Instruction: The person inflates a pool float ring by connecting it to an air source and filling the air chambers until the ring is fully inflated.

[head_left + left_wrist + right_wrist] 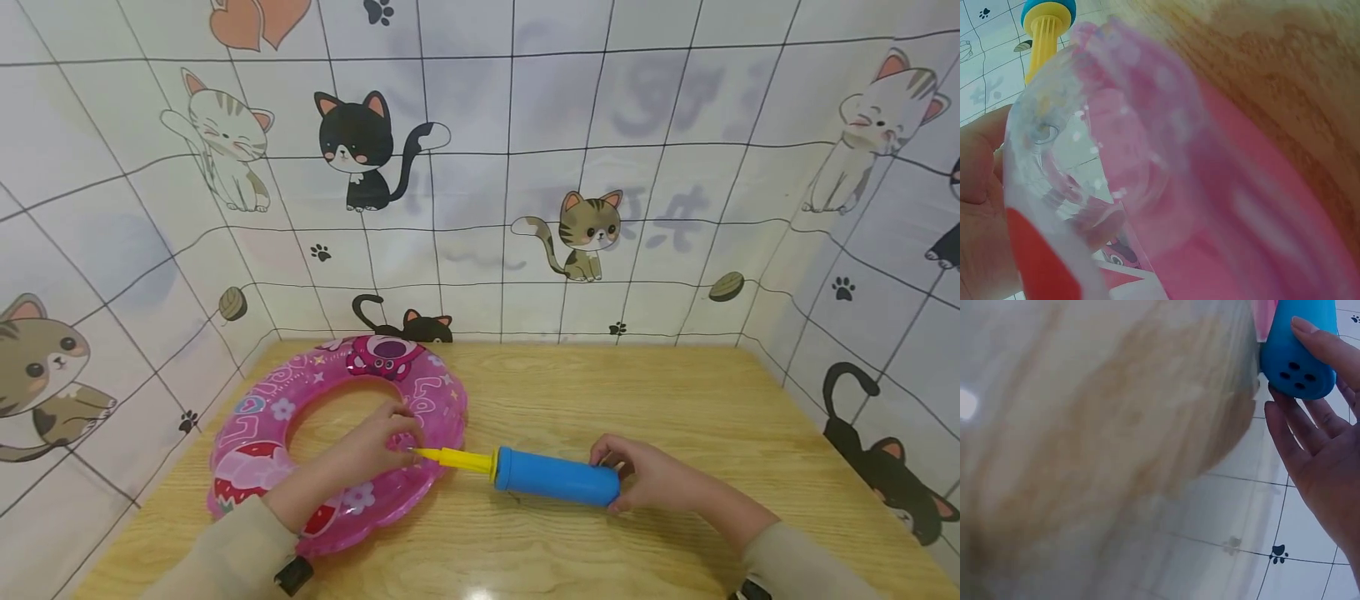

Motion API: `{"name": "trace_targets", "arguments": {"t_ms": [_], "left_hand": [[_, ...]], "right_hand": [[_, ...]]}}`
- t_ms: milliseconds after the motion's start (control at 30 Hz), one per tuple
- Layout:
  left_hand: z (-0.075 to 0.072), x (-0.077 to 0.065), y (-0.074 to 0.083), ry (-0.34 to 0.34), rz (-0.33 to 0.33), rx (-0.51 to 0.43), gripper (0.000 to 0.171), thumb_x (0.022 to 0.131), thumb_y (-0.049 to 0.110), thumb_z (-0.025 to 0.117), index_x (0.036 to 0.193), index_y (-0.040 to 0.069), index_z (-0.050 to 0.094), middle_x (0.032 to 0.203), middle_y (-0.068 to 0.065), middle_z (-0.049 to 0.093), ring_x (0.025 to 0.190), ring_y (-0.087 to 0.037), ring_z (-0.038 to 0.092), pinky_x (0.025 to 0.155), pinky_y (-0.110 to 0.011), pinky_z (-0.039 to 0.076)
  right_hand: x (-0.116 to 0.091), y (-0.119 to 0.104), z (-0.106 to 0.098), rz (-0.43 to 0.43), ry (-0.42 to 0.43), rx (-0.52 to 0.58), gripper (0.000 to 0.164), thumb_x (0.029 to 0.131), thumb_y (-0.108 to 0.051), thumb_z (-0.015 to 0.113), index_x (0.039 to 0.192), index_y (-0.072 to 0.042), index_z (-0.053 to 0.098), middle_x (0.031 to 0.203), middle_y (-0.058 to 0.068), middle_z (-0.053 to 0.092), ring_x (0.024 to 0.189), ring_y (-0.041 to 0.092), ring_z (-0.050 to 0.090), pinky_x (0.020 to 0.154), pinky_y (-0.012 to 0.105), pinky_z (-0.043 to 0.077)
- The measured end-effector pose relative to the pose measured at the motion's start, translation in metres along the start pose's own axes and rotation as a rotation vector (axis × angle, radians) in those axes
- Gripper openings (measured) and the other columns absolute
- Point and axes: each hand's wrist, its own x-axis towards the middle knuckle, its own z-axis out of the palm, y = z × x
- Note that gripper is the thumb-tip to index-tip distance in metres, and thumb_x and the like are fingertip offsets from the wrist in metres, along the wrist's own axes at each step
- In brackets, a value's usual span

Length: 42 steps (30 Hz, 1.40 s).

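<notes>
A pink inflatable swim ring with printed flowers and a bear lies on the left side of the table. My left hand pinches the ring at its clear valve, right at the tip of a yellow nozzle. That nozzle belongs to a blue hand pump, which lies sideways and points left toward the ring. Around the pump's far right end, my right hand holds it with thumb and fingers. Small holes dot that end cap in the right wrist view.
The wood-grain table stretches under both things. A white tiled-pattern sheet with cartoon cats rises behind the table and along both sides.
</notes>
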Motion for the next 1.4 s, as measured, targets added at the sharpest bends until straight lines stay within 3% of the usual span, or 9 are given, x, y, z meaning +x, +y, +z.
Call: {"name": "trace_targets", "arguments": {"t_ms": [167, 500, 833, 1033, 1400], "left_hand": [[0.002, -0.001, -0.001, 0.011, -0.012, 0.007, 0.021, 0.082, 0.02, 0.08, 0.09, 0.033, 0.066, 0.132, -0.009, 0.047, 0.122, -0.033, 0.048, 0.094, -0.051, 0.048], [0.004, 0.001, -0.004, 0.02, -0.013, 0.01, 0.021, 0.082, 0.021, 0.081, 0.09, 0.032, 0.066, 0.131, -0.008, 0.048, 0.121, -0.032, 0.048, 0.094, -0.049, 0.049], [0.008, 0.003, -0.001, 0.033, -0.035, -0.002, 0.021, 0.081, 0.02, 0.081, 0.088, 0.033, 0.066, 0.13, -0.007, 0.047, 0.119, -0.03, 0.049, 0.092, -0.046, 0.051], [0.008, 0.003, 0.0, 0.036, -0.035, -0.012, 0.022, 0.081, 0.019, 0.081, 0.088, 0.032, 0.066, 0.129, -0.008, 0.048, 0.117, -0.03, 0.05, 0.091, -0.046, 0.051], [0.011, 0.002, -0.003, 0.065, 0.006, 0.028, 0.021, 0.081, 0.017, 0.081, 0.089, 0.03, 0.066, 0.12, -0.006, 0.05, 0.111, -0.027, 0.052, 0.09, -0.044, 0.052]], "right_hand": [[0.009, -0.012, 0.0, -0.071, -0.019, -0.111, 0.054, 0.071, -0.012, 0.087, 0.113, -0.011, 0.055, 0.118, 0.005, 0.057, 0.11, 0.03, 0.054, 0.092, 0.051, 0.044], [0.048, -0.036, 0.013, -0.238, -0.059, -0.121, 0.058, 0.077, -0.02, 0.084, 0.123, -0.005, 0.052, 0.124, 0.011, 0.053, 0.117, 0.032, 0.052, 0.097, 0.051, 0.044], [0.076, -0.065, 0.037, -0.176, -0.076, -0.09, 0.053, 0.078, -0.019, 0.084, 0.122, -0.013, 0.054, 0.123, 0.003, 0.056, 0.115, 0.029, 0.052, 0.097, 0.052, 0.044], [0.084, -0.067, 0.05, -0.121, -0.096, -0.144, 0.052, 0.077, -0.021, 0.085, 0.12, -0.02, 0.055, 0.119, -0.007, 0.055, 0.112, 0.022, 0.051, 0.094, 0.043, 0.046], [0.093, -0.068, 0.059, -0.091, -0.122, -0.19, 0.052, 0.073, -0.013, 0.087, 0.109, -0.026, 0.052, 0.112, -0.008, 0.056, 0.102, 0.021, 0.053, 0.083, 0.034, 0.049]]}}
